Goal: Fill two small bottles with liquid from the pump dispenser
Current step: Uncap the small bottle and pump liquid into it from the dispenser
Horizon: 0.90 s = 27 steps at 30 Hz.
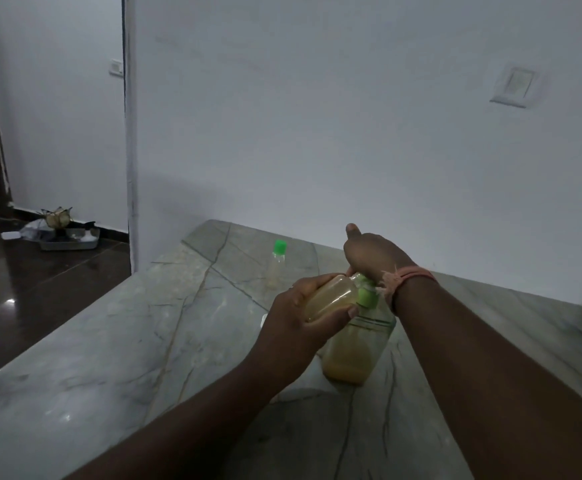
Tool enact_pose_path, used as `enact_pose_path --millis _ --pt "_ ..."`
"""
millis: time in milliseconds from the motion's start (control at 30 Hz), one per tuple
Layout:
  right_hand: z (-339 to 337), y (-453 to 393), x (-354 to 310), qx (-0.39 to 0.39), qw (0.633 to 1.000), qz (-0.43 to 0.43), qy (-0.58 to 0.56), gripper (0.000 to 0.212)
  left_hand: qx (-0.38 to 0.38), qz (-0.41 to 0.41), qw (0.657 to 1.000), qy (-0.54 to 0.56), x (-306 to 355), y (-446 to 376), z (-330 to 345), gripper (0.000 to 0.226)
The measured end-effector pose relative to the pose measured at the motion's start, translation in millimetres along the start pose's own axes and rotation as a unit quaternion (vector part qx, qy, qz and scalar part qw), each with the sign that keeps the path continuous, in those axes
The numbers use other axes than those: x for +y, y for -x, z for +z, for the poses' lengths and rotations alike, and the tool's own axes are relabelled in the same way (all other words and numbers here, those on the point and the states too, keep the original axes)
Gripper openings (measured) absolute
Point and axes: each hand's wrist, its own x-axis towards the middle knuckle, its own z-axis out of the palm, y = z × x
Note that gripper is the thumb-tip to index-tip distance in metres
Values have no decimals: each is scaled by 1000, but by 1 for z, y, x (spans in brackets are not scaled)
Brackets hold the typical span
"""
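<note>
Pumping is under way at centre right of the frame: the right hand (pixel 372 252) presses down on the green pump head of the pump dispenser (pixel 358 344), which stands on the marble table (pixel 109 341), thumb raised, fingers hidden so I cannot tell their curl. The left hand (pixel 303 313) has its grip closed around a small bottle (pixel 331 299), tilted with its mouth at the nozzle. Keep mouth and spout touching, press slowly. A second, green-capped bottle (pixel 277 265) stands behind, upper centre

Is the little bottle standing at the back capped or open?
Capped: the small bottle stands upright on the marble counter with its green cap on.
</note>
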Motion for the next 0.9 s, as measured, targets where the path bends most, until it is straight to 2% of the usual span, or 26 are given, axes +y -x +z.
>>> enact_pose_path --millis 267,467,700,800,900 --pt "-5 -1 -1 -26 999 -22 14 51 -2 8 1000 -3 3 1 0 47" --pt "3 -9 1 -6 1000 -21 5 59 -4 11 1000 -8 2 1 0 44" --pt "-1 -6 1 -13 999 -37 22 51 2 4 1000 1 2 3 1 46" --pt "1 -10 3 13 999 -31 -10 55 2 3 1000 -1 1 2 1 46" --pt "5 -11 4 4 1000 -26 -6 59 2 3 1000 -6 1 0 1 46"
